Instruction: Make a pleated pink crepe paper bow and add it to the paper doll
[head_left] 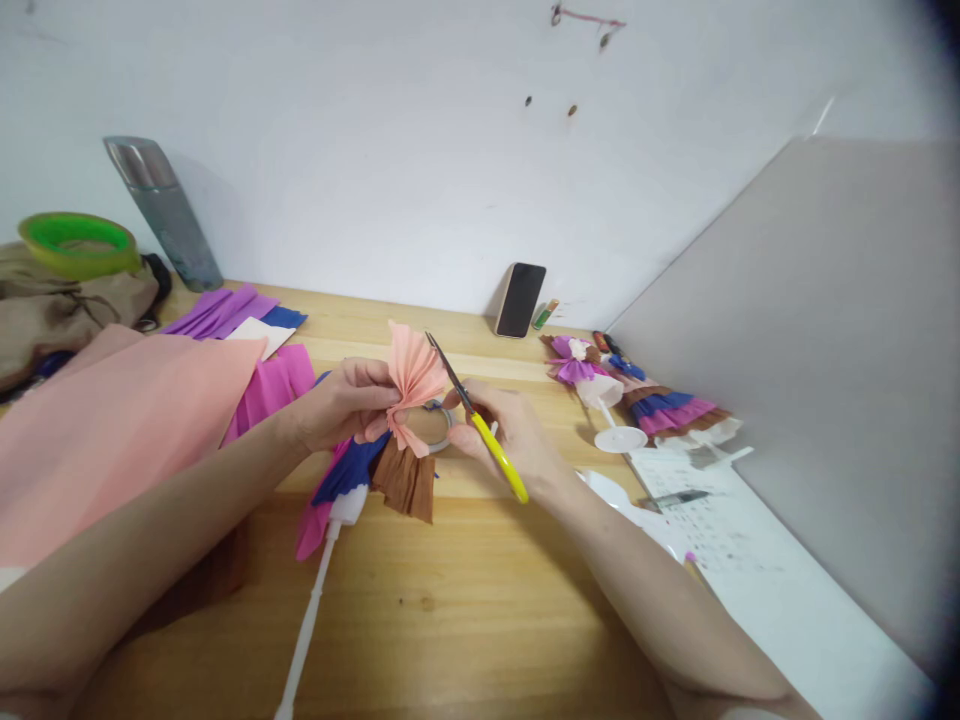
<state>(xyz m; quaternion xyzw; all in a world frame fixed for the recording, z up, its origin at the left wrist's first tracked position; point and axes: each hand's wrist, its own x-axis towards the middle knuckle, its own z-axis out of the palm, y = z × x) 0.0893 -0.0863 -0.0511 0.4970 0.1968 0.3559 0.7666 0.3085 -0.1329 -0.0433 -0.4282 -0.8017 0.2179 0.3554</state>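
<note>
At the frame's centre, above the wooden table (465, 600), a pleated peach paper fan (414, 385) on a layered paper doll (375, 470) is pinched by the left hand (341, 405). Yellow-handled scissors (480, 425) are gripped in the right hand (510, 435), blades nearly closed beside the fan. Trimming or fixing the pleats seems in hand; a steady pinch would be needed next.

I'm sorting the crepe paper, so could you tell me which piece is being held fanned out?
The peach pleated fan, pinched by the left hand beside the scissors; the other sheets lie flat.
</note>
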